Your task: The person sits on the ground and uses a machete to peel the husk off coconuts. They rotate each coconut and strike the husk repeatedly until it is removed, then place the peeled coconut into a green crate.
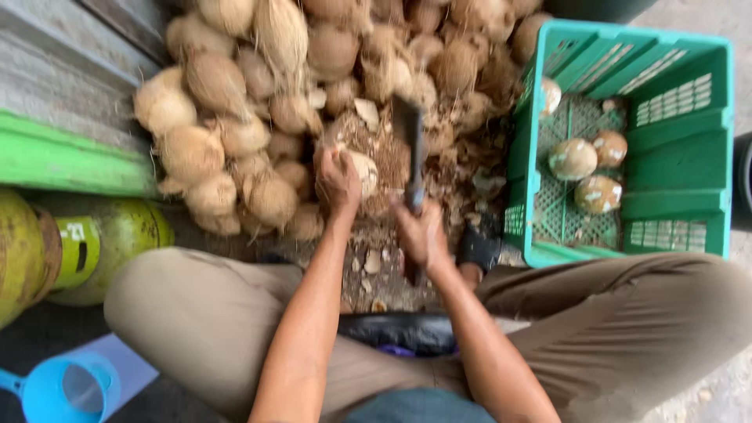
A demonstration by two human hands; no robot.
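My left hand [337,178] grips a partly peeled coconut [362,171] on a chopping spot strewn with husk chips, right in front of my knees. In my right hand [421,233] is the handle of a dark cleaver [409,149], blade raised upright just right of the coconut. The picture is blurred around the blade. A heap of brown husked coconuts [235,117] lies beyond and to the left of both hands.
A green plastic crate [677,172] at the right holds several peeled coconuts [573,158]. Green gas cylinders [70,247] stand at the left, a blue plastic scoop [66,388] at the lower left. A green board [63,157] runs along the left wall.
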